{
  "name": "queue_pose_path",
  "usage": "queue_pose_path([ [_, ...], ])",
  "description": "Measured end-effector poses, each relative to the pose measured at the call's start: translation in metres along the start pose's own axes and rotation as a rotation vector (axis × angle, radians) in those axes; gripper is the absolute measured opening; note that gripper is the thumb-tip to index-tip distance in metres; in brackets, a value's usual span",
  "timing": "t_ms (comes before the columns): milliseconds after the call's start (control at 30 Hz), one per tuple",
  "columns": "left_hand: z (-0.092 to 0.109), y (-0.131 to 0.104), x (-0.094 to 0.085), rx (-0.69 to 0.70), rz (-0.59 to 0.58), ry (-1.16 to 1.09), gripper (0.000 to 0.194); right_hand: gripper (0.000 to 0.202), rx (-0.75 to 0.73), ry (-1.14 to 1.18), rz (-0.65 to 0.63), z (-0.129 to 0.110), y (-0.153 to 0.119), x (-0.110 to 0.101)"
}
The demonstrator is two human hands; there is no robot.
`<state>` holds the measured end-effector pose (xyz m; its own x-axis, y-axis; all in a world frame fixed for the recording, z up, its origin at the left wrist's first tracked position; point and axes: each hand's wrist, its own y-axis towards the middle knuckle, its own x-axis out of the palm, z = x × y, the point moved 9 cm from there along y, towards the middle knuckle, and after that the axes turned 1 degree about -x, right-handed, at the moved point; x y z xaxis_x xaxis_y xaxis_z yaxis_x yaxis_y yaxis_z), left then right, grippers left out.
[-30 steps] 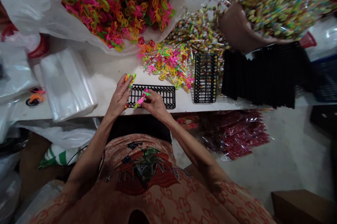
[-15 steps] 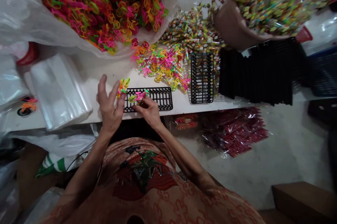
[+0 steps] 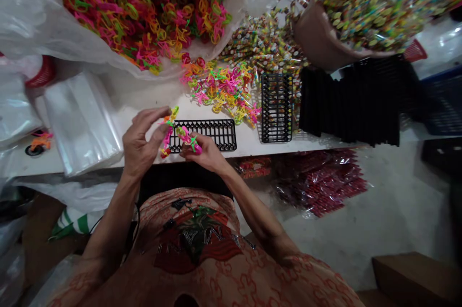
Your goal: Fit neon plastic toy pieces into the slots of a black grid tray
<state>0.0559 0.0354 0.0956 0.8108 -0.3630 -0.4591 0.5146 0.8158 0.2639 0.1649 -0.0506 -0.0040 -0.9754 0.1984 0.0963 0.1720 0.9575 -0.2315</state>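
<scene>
- The left hand (image 3: 139, 146) was raised just above the near table edge, thumb and forefinger pinched on a small bundle of neon plastic toy pieces (image 3: 167, 129); the remaining fingers were curled loosely.
- The right hand (image 3: 202, 152) was closed on one pink and green toy piece (image 3: 189, 137), held at the left end of the black grid tray (image 3: 212, 134).
- The grid tray was laid flat along the near edge of the white table (image 3: 151, 97), lengthwise from left to right; its cells appeared unfilled, though detail was too small to confirm.
- For a clean seating, it was judged that the single piece should be aligned with one cell before pressing, with the tray kept flat and the left-hand bundle kept clear of the grid.
- A stack of clear plastic bags (image 3: 81, 119) was placed left of the tray, well apart from both hands.
- A loose pile of neon pieces (image 3: 220, 88) was spread just beyond the tray; a second grid tray (image 3: 276, 107) was set crosswise to its right, beside a stack of black trays (image 3: 355, 102).
- Farthest away, a large clear sack of neon pieces (image 3: 151, 8) and a heap of wrapped candy sticks (image 3: 375, 4) were positioned.
</scene>
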Motion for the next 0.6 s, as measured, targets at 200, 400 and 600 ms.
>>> queue_pose_path([
  [200,-0.035,0.004,0.017,-0.013,-0.001,-0.009,0.045,0.011,-0.063,-0.178,0.266,0.034,0.010,0.010],
  [400,-0.058,-0.001,0.039,-0.071,-0.115,-0.121,0.048,0.010,-0.073,-0.674,0.160,0.028,0.012,0.025],
  [600,-0.052,-0.003,0.041,0.002,-0.087,-0.047,0.051,0.024,0.007,-1.035,-0.080,0.024,0.014,0.051],
])
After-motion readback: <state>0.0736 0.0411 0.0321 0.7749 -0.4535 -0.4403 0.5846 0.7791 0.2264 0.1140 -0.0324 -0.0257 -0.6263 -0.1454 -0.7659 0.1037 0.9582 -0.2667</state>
